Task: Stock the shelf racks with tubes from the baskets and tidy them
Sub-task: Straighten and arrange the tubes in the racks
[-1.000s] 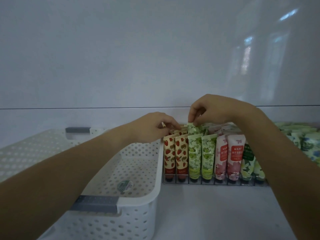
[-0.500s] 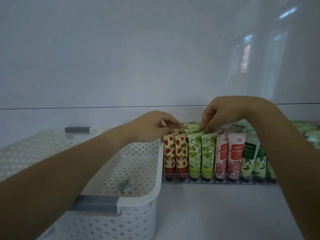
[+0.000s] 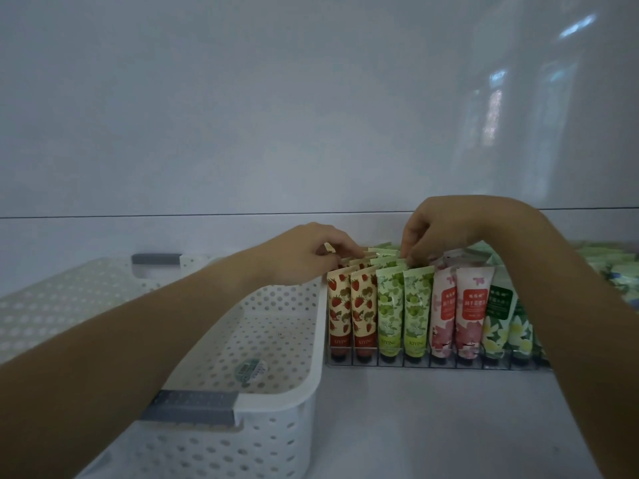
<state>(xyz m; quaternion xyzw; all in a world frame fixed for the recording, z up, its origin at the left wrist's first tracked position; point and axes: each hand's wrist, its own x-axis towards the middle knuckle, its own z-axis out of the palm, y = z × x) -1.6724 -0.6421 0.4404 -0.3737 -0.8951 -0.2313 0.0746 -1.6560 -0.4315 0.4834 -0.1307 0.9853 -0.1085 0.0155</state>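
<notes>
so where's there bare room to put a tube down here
Bare shelf runs in front of the wire rack, between the white basket and the right forearm. The basket floor holds only a sticker. The rack lanes are packed, both hands at the tube tops.

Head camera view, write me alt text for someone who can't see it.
Two bare hands, left hand and right hand, finger the tops of tubes standing upright in a wire rack on a white shelf, beside an empty white perforated basket.
</notes>
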